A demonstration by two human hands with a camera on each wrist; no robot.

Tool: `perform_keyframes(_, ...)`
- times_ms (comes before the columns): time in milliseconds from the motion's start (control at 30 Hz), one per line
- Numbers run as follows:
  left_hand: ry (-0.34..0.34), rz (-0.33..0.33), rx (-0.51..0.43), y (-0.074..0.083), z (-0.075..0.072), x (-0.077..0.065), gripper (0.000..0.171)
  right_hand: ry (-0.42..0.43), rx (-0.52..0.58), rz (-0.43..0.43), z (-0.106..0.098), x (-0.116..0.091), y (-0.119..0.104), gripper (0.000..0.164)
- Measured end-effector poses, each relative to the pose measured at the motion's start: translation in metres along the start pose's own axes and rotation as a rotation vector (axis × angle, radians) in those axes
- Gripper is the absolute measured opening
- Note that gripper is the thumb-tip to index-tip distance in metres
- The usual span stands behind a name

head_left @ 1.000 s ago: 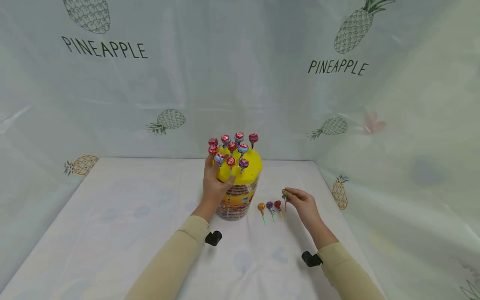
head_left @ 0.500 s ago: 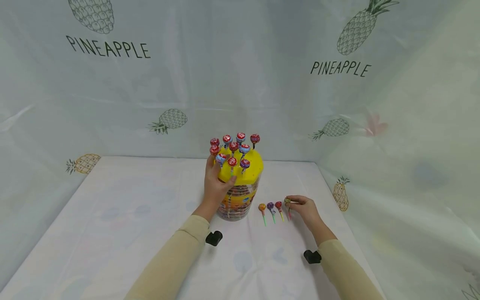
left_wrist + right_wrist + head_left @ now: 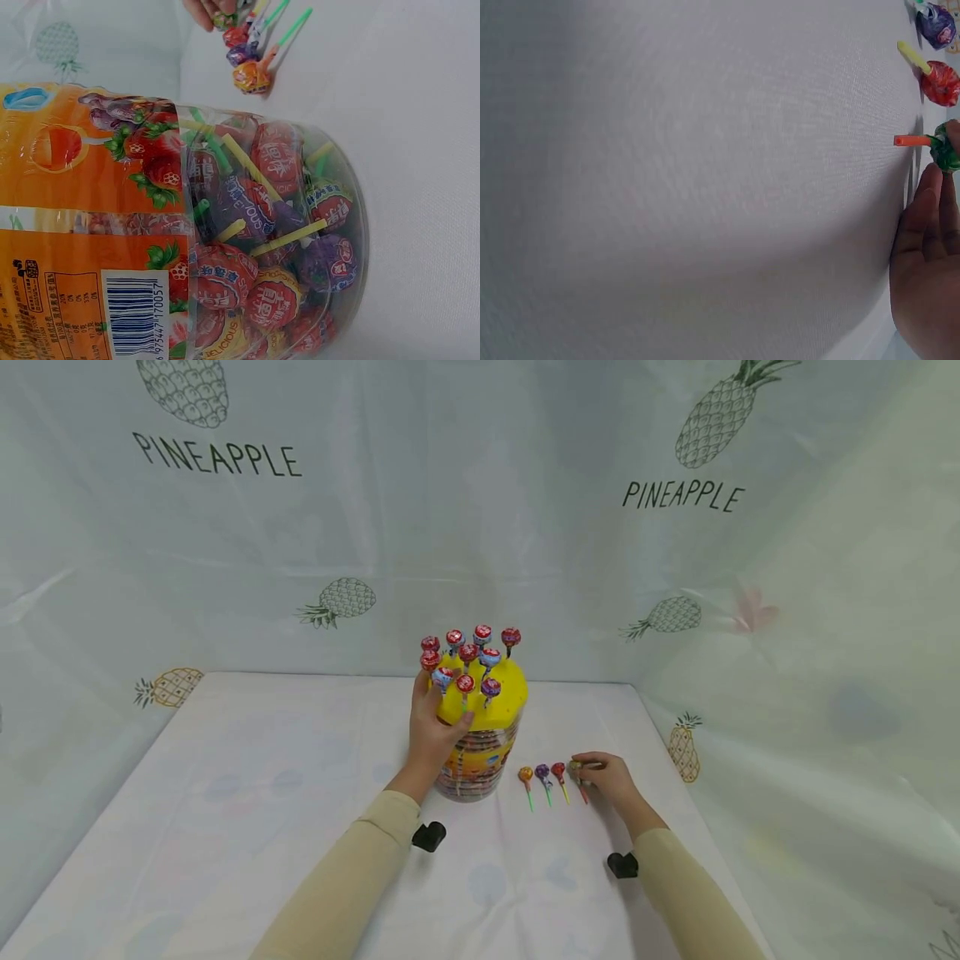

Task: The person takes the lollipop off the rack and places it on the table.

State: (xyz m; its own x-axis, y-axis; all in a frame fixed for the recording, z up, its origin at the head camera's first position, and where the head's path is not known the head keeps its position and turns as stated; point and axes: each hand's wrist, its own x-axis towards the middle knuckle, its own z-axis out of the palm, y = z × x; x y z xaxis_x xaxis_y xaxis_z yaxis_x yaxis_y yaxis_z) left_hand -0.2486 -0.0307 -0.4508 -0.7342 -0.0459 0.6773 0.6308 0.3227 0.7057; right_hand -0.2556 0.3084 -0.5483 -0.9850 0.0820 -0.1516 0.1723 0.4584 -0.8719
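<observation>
My left hand [image 3: 432, 735] grips the yellow lid [image 3: 510, 693] of a clear plastic candy jar [image 3: 480, 762], thumb at the front edge. Several wrapped lollipops [image 3: 466, 683] stand upright in the lid. More lollipops [image 3: 276, 300] fill the jar behind its orange fruit label. To the jar's right, my right hand [image 3: 609, 779] pinches a green-wrapped lollipop [image 3: 943, 154] by its head, low over the table, its orange-red stick pointing toward me. Left of it lie an orange lollipop [image 3: 526, 773], a purple one [image 3: 543, 771] and a red one [image 3: 558, 769] in a row.
A white cloth covers the table [image 3: 300, 827]. Behind it hangs a pale curtain [image 3: 465, 527] printed with pineapples, which also runs down the right side. The table's back edge lies just behind the jar.
My right hand has lowered the green lollipop to the right end of the row, and its stick now slants like the others. My left hand keeps its grip on the lid.
</observation>
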Motion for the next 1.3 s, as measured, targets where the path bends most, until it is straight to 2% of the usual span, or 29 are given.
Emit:
perform_keyframes(367, 0.009, 0.002, 0.007, -0.002, 0.001, 0.0, 0.073, -0.005, -0.071, 0.015, 0.003, 0.004, 0.002, 0.029)
perform_keyframes(733, 0.008, 0.004, 0.009, -0.001, 0.001, 0.001, 0.074, -0.004, -0.077, 0.015, 0.003, 0.002, -0.001, 0.028)
perform_keyframes(1000, 0.006, -0.002, 0.02, 0.0, 0.002, -0.001, 0.073, 0.003, -0.113, 0.004, -0.003, -0.001, -0.007, 0.03)
perform_keyframes(1167, 0.003, 0.0, 0.006, -0.001, 0.002, -0.001, 0.072, 0.015, -0.166, -0.05, -0.009, -0.001, -0.018, 0.031)
perform_keyframes(1300, 0.004, -0.004, 0.013, -0.001, 0.002, -0.001, 0.071, 0.012, -0.156, -0.023, -0.011, -0.001, -0.017, 0.032)
